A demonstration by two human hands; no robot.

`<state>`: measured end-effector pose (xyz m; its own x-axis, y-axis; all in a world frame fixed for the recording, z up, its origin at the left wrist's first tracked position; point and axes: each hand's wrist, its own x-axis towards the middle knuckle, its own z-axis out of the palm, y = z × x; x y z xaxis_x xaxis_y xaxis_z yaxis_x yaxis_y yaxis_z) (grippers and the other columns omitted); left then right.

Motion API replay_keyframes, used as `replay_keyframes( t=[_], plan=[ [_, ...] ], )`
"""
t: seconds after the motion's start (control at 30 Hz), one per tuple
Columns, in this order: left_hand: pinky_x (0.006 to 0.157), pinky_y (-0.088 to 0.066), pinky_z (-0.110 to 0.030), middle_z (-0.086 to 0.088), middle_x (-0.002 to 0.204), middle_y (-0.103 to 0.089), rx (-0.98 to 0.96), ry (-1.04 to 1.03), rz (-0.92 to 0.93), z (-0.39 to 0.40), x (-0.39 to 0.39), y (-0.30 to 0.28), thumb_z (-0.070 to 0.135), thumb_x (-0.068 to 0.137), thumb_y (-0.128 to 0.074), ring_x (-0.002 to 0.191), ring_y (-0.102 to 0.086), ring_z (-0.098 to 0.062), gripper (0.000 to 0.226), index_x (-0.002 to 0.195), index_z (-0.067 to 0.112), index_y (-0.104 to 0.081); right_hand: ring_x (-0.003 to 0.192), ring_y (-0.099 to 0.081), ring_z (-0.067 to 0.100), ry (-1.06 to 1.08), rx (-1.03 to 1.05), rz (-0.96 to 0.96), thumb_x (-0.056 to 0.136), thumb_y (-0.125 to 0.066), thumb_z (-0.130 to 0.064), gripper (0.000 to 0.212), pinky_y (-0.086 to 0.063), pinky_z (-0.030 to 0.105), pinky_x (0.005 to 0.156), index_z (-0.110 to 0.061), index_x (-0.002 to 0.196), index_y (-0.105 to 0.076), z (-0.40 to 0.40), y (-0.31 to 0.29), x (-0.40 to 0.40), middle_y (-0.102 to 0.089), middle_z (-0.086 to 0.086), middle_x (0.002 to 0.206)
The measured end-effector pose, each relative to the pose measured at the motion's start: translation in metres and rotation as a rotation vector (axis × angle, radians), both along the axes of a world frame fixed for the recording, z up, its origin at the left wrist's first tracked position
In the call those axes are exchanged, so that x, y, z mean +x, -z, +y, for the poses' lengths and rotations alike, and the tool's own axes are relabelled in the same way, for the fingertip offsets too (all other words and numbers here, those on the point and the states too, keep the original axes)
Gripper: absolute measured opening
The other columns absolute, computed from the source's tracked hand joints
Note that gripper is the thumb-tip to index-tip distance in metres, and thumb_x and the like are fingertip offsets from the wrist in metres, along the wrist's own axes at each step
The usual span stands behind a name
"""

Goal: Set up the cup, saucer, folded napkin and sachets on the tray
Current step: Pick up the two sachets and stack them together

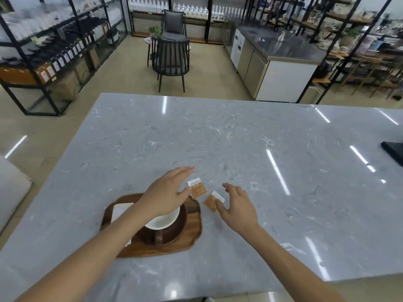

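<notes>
Two orange sachets [198, 188] [213, 201] are lying on the marble counter [283, 171], just beyond the wooden tray [192, 236] holding cup [162, 221], saucer [174, 233], napkin [118, 211]. Left hand [168, 192] and right hand [236, 205] are hovering, fingers spread, gripping nothing.

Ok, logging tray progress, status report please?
Left hand open, thumb touching far sachet. Right hand open, fingertips at near sachet. Both sachets off tray; cup, saucer, napkin on it. Nothing blocking.
</notes>
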<state>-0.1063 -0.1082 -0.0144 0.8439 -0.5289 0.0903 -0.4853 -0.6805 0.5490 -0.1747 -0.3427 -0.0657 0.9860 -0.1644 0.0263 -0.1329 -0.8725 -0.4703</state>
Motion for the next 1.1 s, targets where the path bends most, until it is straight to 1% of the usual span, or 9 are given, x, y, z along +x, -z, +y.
replay_keyframes(
  t=[0.17, 0.33, 0.5, 0.6, 0.73, 0.8, 0.9, 1.0, 1.1],
  plan=[
    [0.114, -0.037, -0.03, 0.009, 0.156, -0.041, -0.002, -0.07, 0.048, -0.05, -0.014, 0.011, 0.026, 0.095, -0.059, 0.14, -0.042, -0.011, 0.058, 0.15, 0.025, -0.041, 0.128, -0.049, 0.023, -0.081, 0.01, 0.153, 0.09, -0.059, -0.057, 0.066, -0.052, 0.039, 0.094, -0.022, 0.144, -0.044, -0.028, 0.023, 0.025, -0.055, 0.002, 0.136],
    [0.107, -0.032, -0.018, 0.003, 0.153, -0.045, -0.033, -0.173, 0.132, -0.084, -0.029, 0.031, 0.02, 0.092, -0.066, 0.136, -0.047, -0.012, 0.064, 0.15, 0.02, -0.04, 0.118, -0.053, 0.021, -0.1, 0.065, 0.169, 0.08, -0.071, -0.059, 0.065, -0.05, 0.032, 0.082, -0.019, 0.128, -0.055, -0.034, 0.038, 0.037, -0.053, 0.001, 0.125],
    [0.109, -0.023, -0.013, 0.0, 0.156, -0.042, -0.064, -0.258, 0.189, -0.098, -0.036, 0.047, 0.017, 0.09, -0.068, 0.142, -0.041, -0.013, 0.065, 0.15, 0.015, -0.041, 0.112, -0.053, 0.018, -0.138, 0.194, 0.157, 0.074, -0.081, -0.047, 0.049, -0.043, 0.022, 0.08, -0.016, 0.107, -0.064, -0.038, 0.045, 0.046, -0.058, 0.001, 0.114],
    [0.112, -0.025, -0.017, -0.001, 0.153, -0.047, -0.073, -0.298, 0.186, -0.1, -0.041, 0.055, 0.018, 0.09, -0.068, 0.142, -0.042, -0.016, 0.061, 0.147, 0.015, -0.045, 0.105, -0.052, 0.016, -0.188, 0.236, 0.152, 0.076, -0.082, -0.04, 0.039, -0.041, 0.02, 0.078, -0.018, 0.103, -0.063, -0.043, 0.043, 0.047, -0.058, -0.001, 0.109],
    [0.104, -0.028, -0.01, -0.001, 0.146, -0.055, -0.096, -0.347, 0.173, -0.102, -0.046, 0.062, 0.018, 0.089, -0.071, 0.134, -0.051, -0.017, 0.058, 0.143, 0.017, -0.052, 0.088, -0.063, 0.016, -0.287, 0.341, 0.096, 0.084, -0.071, -0.017, 0.02, -0.05, 0.03, 0.076, -0.021, 0.099, -0.058, -0.052, 0.044, 0.041, -0.065, -0.005, 0.095],
    [0.103, -0.03, -0.012, -0.002, 0.145, -0.057, -0.097, -0.359, 0.17, -0.103, -0.046, 0.065, 0.018, 0.088, -0.071, 0.133, -0.052, -0.018, 0.058, 0.143, 0.016, -0.052, 0.096, -0.062, 0.016, -0.315, 0.274, 0.093, 0.086, -0.068, -0.022, 0.028, -0.052, 0.031, 0.081, -0.023, 0.113, -0.059, -0.056, 0.046, 0.039, -0.062, -0.006, 0.107],
    [0.109, -0.031, -0.019, -0.003, 0.146, -0.055, -0.074, -0.387, 0.166, -0.106, -0.046, 0.068, 0.018, 0.091, -0.068, 0.135, -0.051, -0.019, 0.055, 0.143, 0.015, -0.051, 0.108, -0.06, 0.014, -0.294, 0.235, 0.1, 0.089, -0.063, -0.038, 0.043, -0.05, 0.024, 0.087, -0.022, 0.128, -0.056, -0.056, 0.048, 0.037, -0.056, -0.005, 0.124],
    [0.111, -0.035, -0.025, -0.003, 0.143, -0.057, -0.082, -0.401, 0.148, -0.106, -0.044, 0.071, 0.014, 0.092, -0.065, 0.132, -0.053, -0.02, 0.051, 0.142, 0.015, -0.054, 0.11, -0.058, 0.013, -0.256, 0.162, 0.124, 0.084, -0.058, -0.062, 0.058, -0.05, 0.026, 0.082, -0.024, 0.128, -0.055, -0.049, 0.048, 0.033, -0.055, -0.006, 0.122],
    [0.112, -0.038, -0.031, -0.002, 0.141, -0.058, -0.043, -0.39, 0.123, -0.104, -0.043, 0.074, 0.015, 0.094, -0.062, 0.131, -0.052, -0.021, 0.05, 0.143, 0.017, -0.052, 0.111, -0.053, 0.013, -0.23, 0.099, 0.163, 0.073, -0.059, -0.07, 0.063, -0.05, 0.028, 0.076, -0.028, 0.12, -0.056, -0.041, 0.048, 0.033, -0.052, -0.008, 0.117]
  ],
)
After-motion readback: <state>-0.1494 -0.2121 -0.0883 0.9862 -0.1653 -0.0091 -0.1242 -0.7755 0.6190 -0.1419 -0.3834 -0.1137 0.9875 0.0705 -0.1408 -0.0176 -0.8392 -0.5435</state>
